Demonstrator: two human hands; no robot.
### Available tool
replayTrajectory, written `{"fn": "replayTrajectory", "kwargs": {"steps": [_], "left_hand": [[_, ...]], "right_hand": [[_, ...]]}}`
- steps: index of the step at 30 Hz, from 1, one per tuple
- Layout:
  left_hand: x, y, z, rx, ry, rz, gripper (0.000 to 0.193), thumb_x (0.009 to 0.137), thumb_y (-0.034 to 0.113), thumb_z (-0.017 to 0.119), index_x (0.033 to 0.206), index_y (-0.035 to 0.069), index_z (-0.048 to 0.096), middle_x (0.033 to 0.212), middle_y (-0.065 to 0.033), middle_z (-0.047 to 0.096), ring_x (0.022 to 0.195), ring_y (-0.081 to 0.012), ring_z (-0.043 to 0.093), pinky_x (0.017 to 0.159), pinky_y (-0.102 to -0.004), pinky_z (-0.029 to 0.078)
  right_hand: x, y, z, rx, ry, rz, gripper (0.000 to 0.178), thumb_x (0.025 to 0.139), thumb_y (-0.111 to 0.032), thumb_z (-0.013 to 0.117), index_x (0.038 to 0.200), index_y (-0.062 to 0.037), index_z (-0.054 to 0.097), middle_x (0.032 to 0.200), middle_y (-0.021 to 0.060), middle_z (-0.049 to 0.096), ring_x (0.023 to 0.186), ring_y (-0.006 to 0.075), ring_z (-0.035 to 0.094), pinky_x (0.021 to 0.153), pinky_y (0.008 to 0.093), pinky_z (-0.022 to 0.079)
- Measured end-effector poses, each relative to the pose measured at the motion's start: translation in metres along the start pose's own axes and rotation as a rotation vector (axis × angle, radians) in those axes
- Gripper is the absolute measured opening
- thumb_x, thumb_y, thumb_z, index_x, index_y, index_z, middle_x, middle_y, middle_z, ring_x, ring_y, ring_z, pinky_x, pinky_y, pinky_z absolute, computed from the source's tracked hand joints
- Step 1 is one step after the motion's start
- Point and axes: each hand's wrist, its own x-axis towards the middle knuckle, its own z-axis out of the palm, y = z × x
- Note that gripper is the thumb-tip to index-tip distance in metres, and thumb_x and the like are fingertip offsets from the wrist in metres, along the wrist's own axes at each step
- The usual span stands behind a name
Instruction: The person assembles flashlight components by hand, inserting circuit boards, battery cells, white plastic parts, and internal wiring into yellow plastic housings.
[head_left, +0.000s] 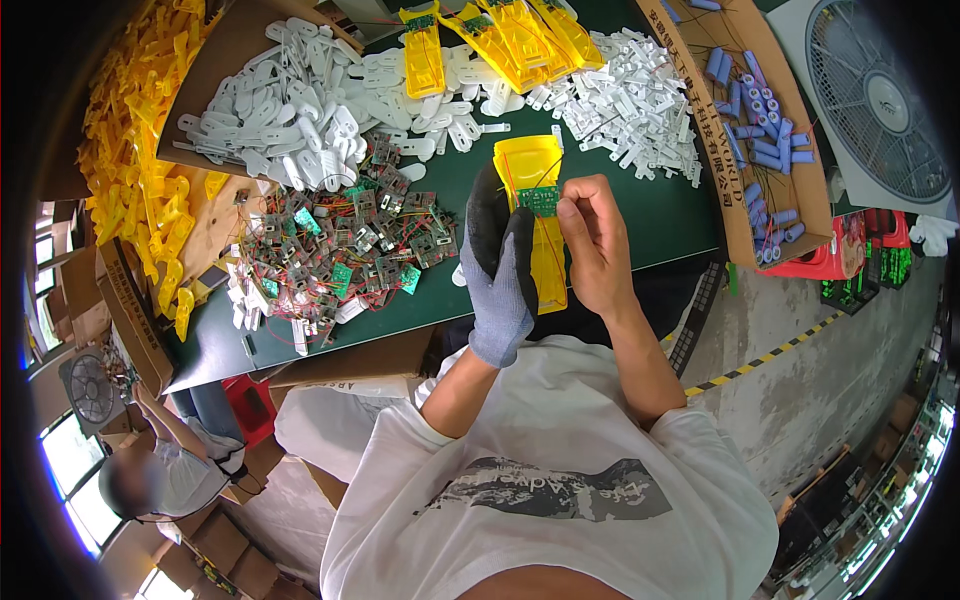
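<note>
Two hands meet over the near edge of a green table, holding a long yellow plastic shell with a rounded top end, translucent and glossy, above the tabletop. A small green circuit board sits in its upper half, with thin wires running off it. The shell's lower end is partly covered by the hands, and how the wires join the board is too small to make out. The left hand, in a grey knit glove with black-coated fingers, is wrapped shut around the shell's left side from below. The bare right hand has thumb and forefinger pinched together just beside the board's right edge, apparently on a fine wire, the other fingers curled. Left of the hands lies a heap of circuit boards with red wires; white plastic parts lie beyond
</note>
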Motion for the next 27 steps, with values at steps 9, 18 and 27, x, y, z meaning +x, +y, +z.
{"fn": "replayTrajectory", "kwargs": {"steps": [9, 18, 27], "left_hand": [[-0.009, -0.035, 0.001, 0.140, -0.048, 0.040, 0.049, 0.096, 0.002, 0.045, 0.143, 0.001, 0.031, 0.129, -0.0107, 0.049, 0.109, -0.0144, 0.051, 0.095, -0.0275, 0.040], [-0.002, -0.040, -0.006, 0.240, -0.114, 0.113, 0.055, 0.094, -0.001, 0.044, 0.145, 0.001, 0.026, 0.142, -0.0162, 0.039, 0.125, -0.0212, 0.043, 0.104, -0.0329, 0.034], [-0.013, -0.026, -0.023, 0.081, -0.195, -0.027, 0.067, 0.093, -0.002, 0.051, 0.150, 0.009, 0.019, 0.133, -0.0121, 0.048, 0.106, -0.0137, 0.053, 0.090, -0.0285, 0.044]], "right_hand": [[-0.017, 0.020, 0.001, -0.029, 0.138, 0.058, 0.010, 0.096, -0.011, 0.054, 0.091, -0.0031, 0.049, 0.078, 0.0013, 0.048, 0.067, 0.0058, 0.043, 0.062, 0.0222, 0.038], [-0.018, 0.019, 0.000, -0.101, 0.160, 0.058, 0.014, 0.094, -0.007, 0.057, 0.084, -0.0033, 0.047, 0.070, 0.0005, 0.048, 0.063, 0.0044, 0.043, 0.057, 0.0233, 0.037], [0.005, 0.006, -0.045, -0.122, 0.055, 0.188, 0.018, 0.095, -0.017, 0.057, 0.088, -0.0011, 0.060, 0.071, -0.0006, 0.057, 0.063, 0.0040, 0.051, 0.057, 0.0209, 0.040]]}}
